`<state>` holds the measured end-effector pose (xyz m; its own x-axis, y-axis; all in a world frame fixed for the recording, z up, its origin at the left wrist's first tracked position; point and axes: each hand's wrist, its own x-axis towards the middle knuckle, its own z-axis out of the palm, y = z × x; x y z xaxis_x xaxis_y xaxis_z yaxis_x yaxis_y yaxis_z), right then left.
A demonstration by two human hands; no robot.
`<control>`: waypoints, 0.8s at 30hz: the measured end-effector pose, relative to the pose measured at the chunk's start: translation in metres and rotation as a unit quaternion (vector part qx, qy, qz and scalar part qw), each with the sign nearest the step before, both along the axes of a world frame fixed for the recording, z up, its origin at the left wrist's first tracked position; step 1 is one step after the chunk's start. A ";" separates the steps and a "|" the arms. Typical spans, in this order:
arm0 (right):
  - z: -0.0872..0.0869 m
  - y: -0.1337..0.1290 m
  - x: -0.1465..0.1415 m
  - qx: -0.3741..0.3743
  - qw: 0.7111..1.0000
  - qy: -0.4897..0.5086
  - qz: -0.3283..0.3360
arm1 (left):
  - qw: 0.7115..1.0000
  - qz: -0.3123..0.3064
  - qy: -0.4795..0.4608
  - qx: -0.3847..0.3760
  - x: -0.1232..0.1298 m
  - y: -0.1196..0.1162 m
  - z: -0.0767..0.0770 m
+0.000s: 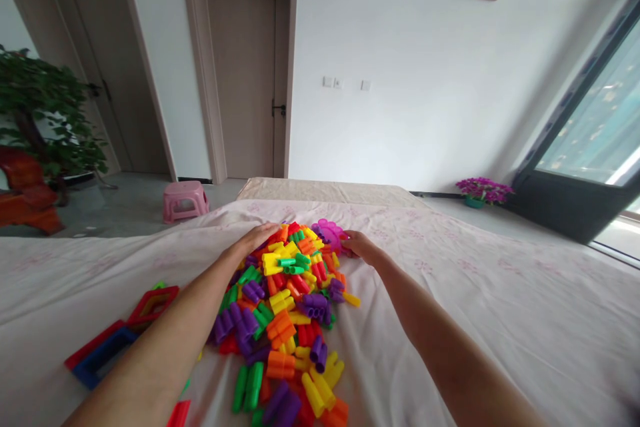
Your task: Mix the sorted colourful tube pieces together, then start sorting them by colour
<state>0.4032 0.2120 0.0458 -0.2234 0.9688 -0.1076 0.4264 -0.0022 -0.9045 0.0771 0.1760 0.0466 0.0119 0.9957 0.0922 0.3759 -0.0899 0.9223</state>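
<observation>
A heap of plastic building blocks, shaped like joined bullets in purple, green, yellow, orange and red, lies on a pale cloth. My left hand rests against the far left side of the heap, its fingers stretched out and nothing gripped in it. On the opposite side my right hand reaches in, open, beside a pink scalloped plastic piece. Its fingertips are partly hidden, and I cannot tell whether they touch that piece. Both forearms stretch forward along either side of the heap.
Red and blue plastic frames lie left of the heap, partly behind my left forearm. The pale flowered cloth has folds. Beyond its edge stand a pink stool and a pot of purple flowers.
</observation>
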 end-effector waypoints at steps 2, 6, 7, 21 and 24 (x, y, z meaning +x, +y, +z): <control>0.002 -0.006 -0.004 -0.006 1.000 0.002 0.018 | 1.000 -0.019 -0.006 -0.016 0.004 -0.003 0.005; 0.002 -0.018 -0.009 -0.016 0.998 0.027 0.054 | 0.999 -0.040 -0.020 -0.030 0.010 -0.011 0.014; 0.002 -0.020 -0.010 -0.018 0.998 0.036 0.057 | 0.998 -0.042 -0.025 -0.030 0.011 -0.014 0.016; 0.029 -0.088 -0.035 0.077 0.988 0.080 0.110 | 0.987 -0.152 -0.045 0.032 0.045 -0.079 0.056; 0.047 -0.109 -0.034 0.142 0.984 0.027 0.102 | 0.986 -0.153 -0.044 0.055 0.040 -0.101 0.065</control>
